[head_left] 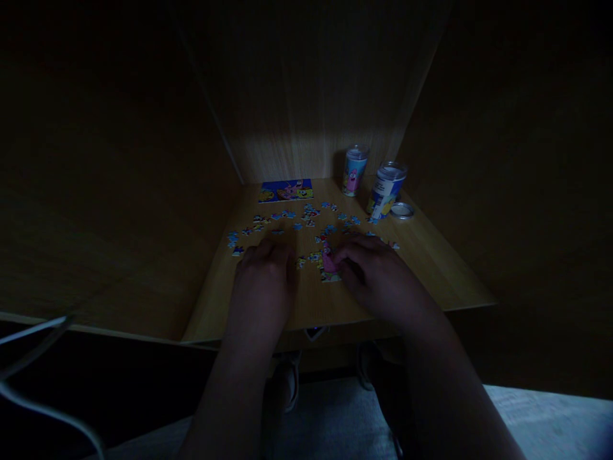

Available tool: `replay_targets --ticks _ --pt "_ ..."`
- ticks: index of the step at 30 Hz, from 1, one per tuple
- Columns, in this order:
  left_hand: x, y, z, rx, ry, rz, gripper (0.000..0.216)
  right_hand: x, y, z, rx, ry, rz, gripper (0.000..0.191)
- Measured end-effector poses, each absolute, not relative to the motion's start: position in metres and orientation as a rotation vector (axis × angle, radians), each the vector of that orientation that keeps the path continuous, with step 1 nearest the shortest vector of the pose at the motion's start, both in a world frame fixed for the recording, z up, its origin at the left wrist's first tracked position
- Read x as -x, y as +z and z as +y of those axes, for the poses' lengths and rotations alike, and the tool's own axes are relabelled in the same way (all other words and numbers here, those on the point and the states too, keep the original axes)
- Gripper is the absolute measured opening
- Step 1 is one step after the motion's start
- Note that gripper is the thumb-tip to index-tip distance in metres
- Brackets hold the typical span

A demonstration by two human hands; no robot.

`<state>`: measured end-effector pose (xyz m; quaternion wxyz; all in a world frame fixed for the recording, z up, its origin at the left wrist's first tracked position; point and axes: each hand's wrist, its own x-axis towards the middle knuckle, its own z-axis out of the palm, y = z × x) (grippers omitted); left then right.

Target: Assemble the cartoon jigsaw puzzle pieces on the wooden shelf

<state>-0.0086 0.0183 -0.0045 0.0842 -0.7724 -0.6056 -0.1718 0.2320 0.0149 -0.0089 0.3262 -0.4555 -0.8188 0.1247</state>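
Observation:
My right hand (376,265) is at the right side of a small joined patch of jigsaw puzzle (328,263), which shows a pink figure. Its thumb and fingertips are pinched together at the patch's edge, on a puzzle piece they mostly cover. My left hand (265,271) rests on the board, left of the patch, back upward. Its fingers curl down out of sight, so I cannot see whether they hold anything. Between the hands lies a loose yellowish puzzle piece (301,262). Several other loose pieces (287,214) are scattered in an arc beyond both hands.
A blue picture card (286,190) lies at the back left. Two printed cylindrical containers stand at the back right, one farther off (355,171) and one nearer (385,190), with a round lid (401,211) beside it. Dark wooden side panels (479,191) flank the wooden surface (431,281).

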Motion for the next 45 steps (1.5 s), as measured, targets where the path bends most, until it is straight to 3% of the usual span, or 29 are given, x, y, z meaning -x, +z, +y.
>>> replay_targets --ticks 21,28,45 --pt "0.005 -0.002 0.017 2.383 -0.628 -1.825 0.016 -0.233 -0.016 0.016 1.312 0.222 -2.069 0.013" --pt "0.009 -0.002 0.016 2.425 -0.649 -1.858 0.049 -0.233 -0.018 0.015 1.366 0.193 -2.037 0.013" --pt "0.009 -0.004 0.017 2.377 -0.62 -1.849 0.028 -0.234 -0.021 0.017 1.406 0.186 -2.065 0.013"
